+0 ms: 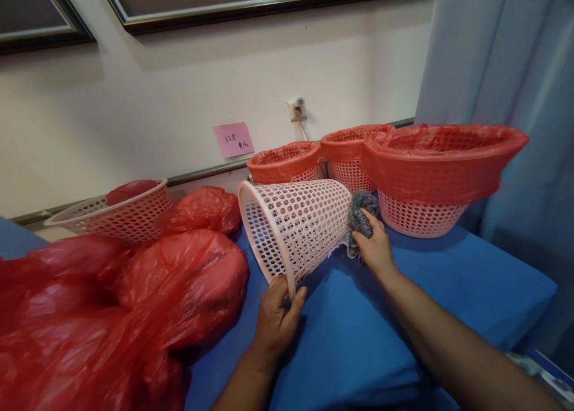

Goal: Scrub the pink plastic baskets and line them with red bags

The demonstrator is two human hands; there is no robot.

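A pale pink perforated plastic basket lies tipped on its side over the blue-covered table, its mouth facing left. My left hand grips the basket's rim at the lower front, thumb on one side and fingers on the other. At the basket's base, my right hand holds a fuzzy grey cloth against the bottom end. Loose threads hang below the cloth.
Baskets lined with red bags stand behind and to the right, the nearest a wide basket. Red plastic bags pile up at left before another basket. The blue table cover ends near a blue curtain. A wall socket is behind.
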